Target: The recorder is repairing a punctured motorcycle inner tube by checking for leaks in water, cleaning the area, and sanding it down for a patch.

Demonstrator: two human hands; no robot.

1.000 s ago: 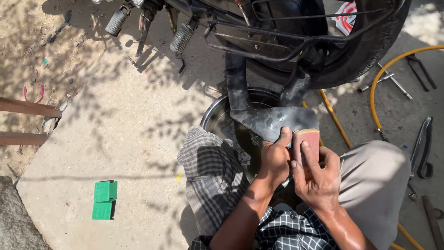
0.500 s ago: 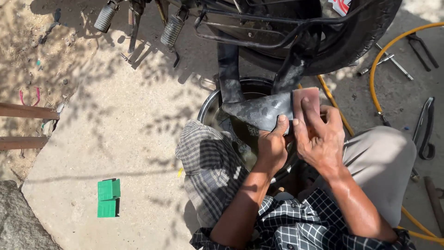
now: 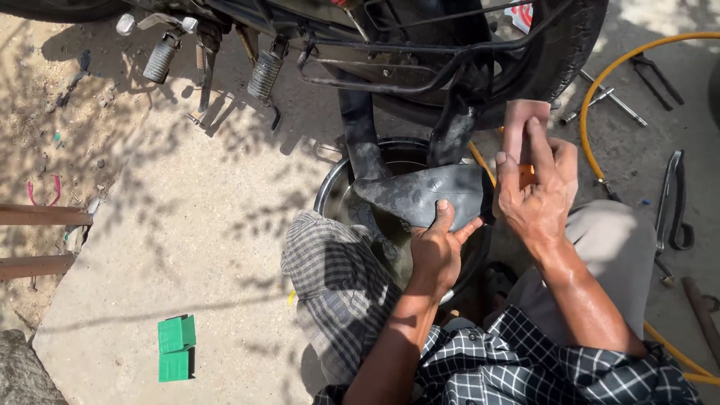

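A black rubber inner tube (image 3: 420,191) hangs down from the motorcycle wheel (image 3: 547,52) and bends over a round metal basin (image 3: 330,191) of water. My left hand (image 3: 439,251) presses down on the tube's bent part, gripping it against the basin's near side. To the right and a little above the tube, my right hand (image 3: 536,191) holds a small reddish-brown rectangular piece (image 3: 521,124). My knees in a checked cloth and grey trousers flank the basin.
A motorcycle's frame and footpegs (image 3: 161,60) cross the top. A yellow hose (image 3: 600,82) curves at right beside metal tyre levers and tools (image 3: 675,199). A green box (image 3: 176,349) lies on the concrete at lower left. Brown bars (image 3: 41,217) jut in from the left.
My right hand has lifted the reddish-brown piece off the tube and moved it up and right. My left hand stays on the tube. The camera view has shifted upward.
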